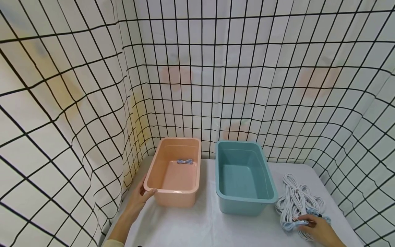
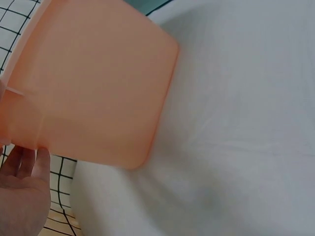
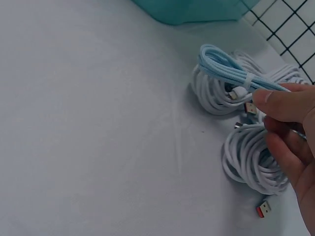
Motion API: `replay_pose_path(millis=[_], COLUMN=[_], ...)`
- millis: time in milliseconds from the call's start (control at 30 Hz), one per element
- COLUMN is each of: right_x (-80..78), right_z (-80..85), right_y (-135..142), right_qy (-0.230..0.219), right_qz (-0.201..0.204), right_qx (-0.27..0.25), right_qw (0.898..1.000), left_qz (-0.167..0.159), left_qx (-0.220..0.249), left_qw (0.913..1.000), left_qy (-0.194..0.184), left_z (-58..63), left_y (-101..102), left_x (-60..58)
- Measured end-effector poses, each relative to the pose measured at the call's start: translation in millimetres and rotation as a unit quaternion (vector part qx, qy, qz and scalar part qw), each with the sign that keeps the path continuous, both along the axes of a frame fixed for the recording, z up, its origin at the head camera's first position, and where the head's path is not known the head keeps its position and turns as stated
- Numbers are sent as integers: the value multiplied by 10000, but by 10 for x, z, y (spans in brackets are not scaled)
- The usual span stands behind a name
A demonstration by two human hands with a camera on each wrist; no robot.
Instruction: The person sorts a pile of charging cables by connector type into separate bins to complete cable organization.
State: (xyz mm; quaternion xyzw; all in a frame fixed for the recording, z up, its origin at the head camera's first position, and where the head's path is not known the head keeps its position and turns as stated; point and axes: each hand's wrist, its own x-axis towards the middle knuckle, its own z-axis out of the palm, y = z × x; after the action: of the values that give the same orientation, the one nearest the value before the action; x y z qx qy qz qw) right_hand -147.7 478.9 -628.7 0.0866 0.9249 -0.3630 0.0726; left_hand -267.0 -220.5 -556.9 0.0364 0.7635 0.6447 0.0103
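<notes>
My left hand (image 1: 136, 202) holds the near left corner of a peach plastic bin (image 1: 176, 199), thumb on the rim and fingers on the outer side. In the left wrist view, its fingers lie against the bin's wall (image 2: 98, 88). A small light-blue cable bundle (image 1: 184, 161) lies inside that bin. Over a pile of white coiled cables (image 1: 297, 195) at the right, my right hand (image 1: 319, 230) pinches a light-blue coiled cable (image 3: 224, 66) between thumb and fingers. White coils (image 3: 256, 160) with USB plugs (image 3: 264, 210) lie below it on the cloth.
A teal bin (image 1: 243, 206) stands between the peach bin and the cable pile. Black wire grid panels (image 1: 200, 85) backed with white cloth enclose the back and both sides. White cloth (image 1: 206, 226) covers the table.
</notes>
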Motion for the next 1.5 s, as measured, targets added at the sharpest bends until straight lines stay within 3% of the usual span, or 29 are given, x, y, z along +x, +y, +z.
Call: replay_pose_path(millis=[233,533,933,1167,1500], right_x=[9,-112,-222,-288,-470], right_z=[168,502,757,913,1116], right_y=[117,143,181,101,-113], right_qy=[314,922,994,1191,1652], right_qz=[-86,-357,-355,-507,-359], right_qx=[81,82,19,0,-83], right_qw=[9994,9951,9944,9916,9856], left_qz=[-12,-8,-41,-35,-17], left_qx=[-56,-55,17,22,33], left_qw=[10000,10000,10000,10000,10000], left_qy=[-38,5,6,-40,-52], left_z=[-9,8,-3,-33,-17], left_y=[23,-19,-39,-39,-22], left_x=[-8,-5,-25,9,-11])
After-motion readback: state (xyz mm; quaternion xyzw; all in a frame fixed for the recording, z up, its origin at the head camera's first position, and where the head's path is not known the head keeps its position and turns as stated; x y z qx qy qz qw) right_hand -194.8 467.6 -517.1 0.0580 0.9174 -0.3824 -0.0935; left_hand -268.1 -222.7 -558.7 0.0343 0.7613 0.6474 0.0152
